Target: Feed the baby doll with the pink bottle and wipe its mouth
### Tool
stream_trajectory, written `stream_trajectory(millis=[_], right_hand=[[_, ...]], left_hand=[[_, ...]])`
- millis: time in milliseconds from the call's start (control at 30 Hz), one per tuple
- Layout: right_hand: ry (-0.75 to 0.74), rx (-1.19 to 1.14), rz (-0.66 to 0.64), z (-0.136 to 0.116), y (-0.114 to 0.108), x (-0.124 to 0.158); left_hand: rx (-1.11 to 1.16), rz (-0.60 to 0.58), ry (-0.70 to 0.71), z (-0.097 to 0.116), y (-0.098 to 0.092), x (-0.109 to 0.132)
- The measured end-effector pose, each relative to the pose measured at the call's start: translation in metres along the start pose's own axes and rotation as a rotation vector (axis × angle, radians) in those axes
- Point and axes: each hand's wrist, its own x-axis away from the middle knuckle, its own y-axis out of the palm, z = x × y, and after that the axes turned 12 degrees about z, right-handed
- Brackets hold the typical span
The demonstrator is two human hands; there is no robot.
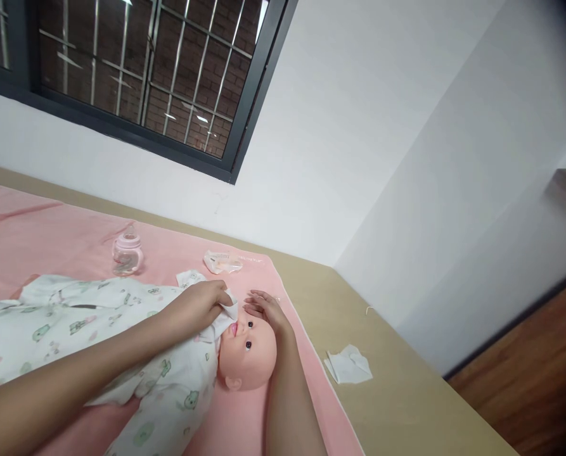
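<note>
A baby doll lies on its back on a pink mat, dressed in a white suit with green and pink prints. Its bare head points to the right. My left hand reaches across the doll's chest and pinches a white tissue at its mouth and chin. Along the far side of the doll's head, my right hand rests with fingers stretched out, holding nothing. Its wrist and forearm run past the crown of the head.
A pink-capped baby bottle stands upright on the mat beyond the doll. Nearby lies a crumpled clear plastic wrapper. Another white tissue is on the tan surface at right. Behind are a white wall and a barred window.
</note>
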Motion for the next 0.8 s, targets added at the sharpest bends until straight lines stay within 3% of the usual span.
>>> stream_trajectory(millis=[433,600,800], right_hand=[[0.002,0.013,-0.002,-0.001,0.001,0.0],[-0.002,0.01,0.0,-0.001,0.001,0.0],[0.003,0.001,-0.001,-0.001,0.001,0.001]], left_hand=[[0.063,0.033,-0.019,0.0,-0.002,0.0],[0.278,-0.081,-0.089,0.011,-0.007,0.004],[0.17,-0.102,-0.06,0.02,-0.008,0.005]])
